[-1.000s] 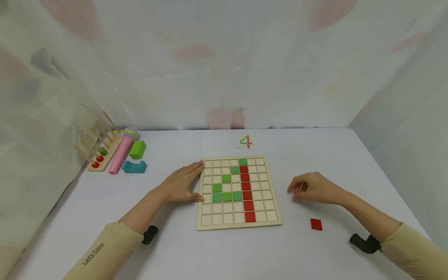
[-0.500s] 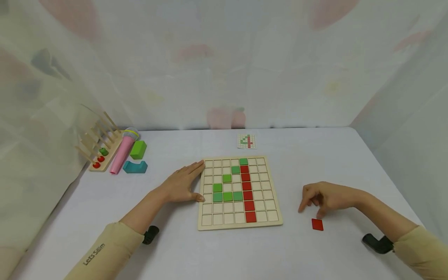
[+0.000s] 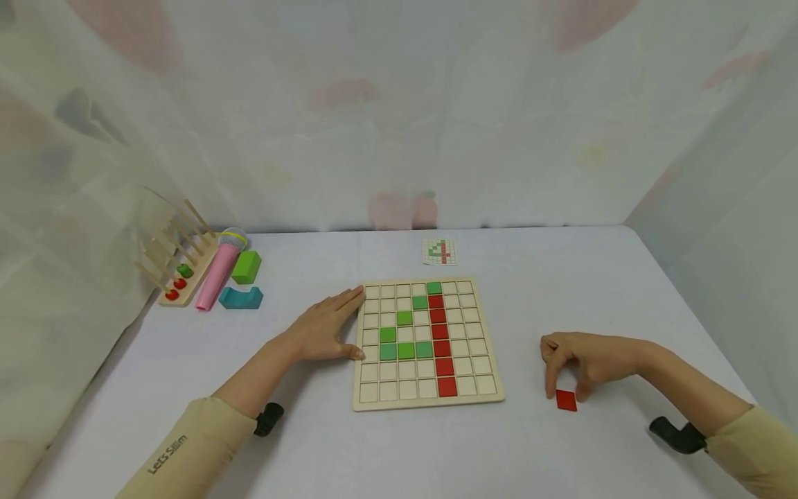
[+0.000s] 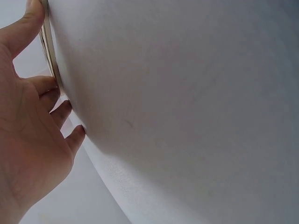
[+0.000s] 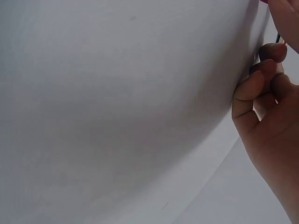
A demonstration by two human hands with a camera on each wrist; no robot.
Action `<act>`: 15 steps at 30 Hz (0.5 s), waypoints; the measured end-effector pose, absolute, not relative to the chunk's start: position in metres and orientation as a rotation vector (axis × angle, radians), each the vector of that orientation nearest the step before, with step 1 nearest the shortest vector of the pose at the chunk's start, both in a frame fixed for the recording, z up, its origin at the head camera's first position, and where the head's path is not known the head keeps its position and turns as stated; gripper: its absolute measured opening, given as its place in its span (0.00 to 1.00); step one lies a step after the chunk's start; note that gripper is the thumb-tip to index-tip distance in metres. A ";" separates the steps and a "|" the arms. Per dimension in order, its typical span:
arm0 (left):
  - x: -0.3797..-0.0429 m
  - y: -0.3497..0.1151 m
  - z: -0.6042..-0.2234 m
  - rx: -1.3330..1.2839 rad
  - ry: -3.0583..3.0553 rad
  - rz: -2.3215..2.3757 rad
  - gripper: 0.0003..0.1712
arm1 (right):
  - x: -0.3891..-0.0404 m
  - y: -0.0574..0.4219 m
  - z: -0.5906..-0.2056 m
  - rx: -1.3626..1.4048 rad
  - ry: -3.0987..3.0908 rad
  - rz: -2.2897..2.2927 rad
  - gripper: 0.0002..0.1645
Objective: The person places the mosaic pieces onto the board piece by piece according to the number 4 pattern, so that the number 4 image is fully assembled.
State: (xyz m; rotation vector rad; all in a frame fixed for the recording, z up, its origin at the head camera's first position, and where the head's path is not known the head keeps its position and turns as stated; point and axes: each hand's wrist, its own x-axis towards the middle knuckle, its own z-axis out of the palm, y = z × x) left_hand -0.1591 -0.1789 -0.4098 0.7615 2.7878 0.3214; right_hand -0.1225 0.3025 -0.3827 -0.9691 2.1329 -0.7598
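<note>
A wooden grid board (image 3: 386, 391) lies in the middle of the table. Green tiles (image 3: 405, 351) and a column of red tiles (image 3: 440, 348) fill some of its squares. My left hand (image 3: 321, 329) rests against the board's left edge, fingers fairly straight and the thumb over the rim. To the right of the board, my right hand (image 3: 592, 357) reaches down to a loose red square tile (image 3: 566, 400) on the table. Index finger and thumb pinch it from its two sides, while the other fingers are curled in. In the right wrist view, the tile is mostly out of frame.
A small pattern card (image 3: 440, 252) lies behind the board. At the back left are a peg stand (image 3: 202, 256) with small fruit pieces, a pink toy microphone (image 3: 215, 277), a green block (image 3: 246, 267) and a teal curved block (image 3: 240, 298). Fabric walls surround the table.
My right hand has moved right and toward the near side, lowering from beside the board to the loose red tile, finger and thumb now at its sides. My left hand stays on the board.
</note>
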 end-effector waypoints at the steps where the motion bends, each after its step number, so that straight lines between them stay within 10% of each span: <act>1: -0.159 -0.179 -0.410 0.760 2.787 0.322 0.66 | -0.122 0.302 -0.383 -0.977 2.141 -0.751 0.19; 15: -0.161 -0.180 -0.413 0.776 2.792 0.322 0.67 | -0.120 0.299 -0.383 -0.930 2.266 -0.686 0.16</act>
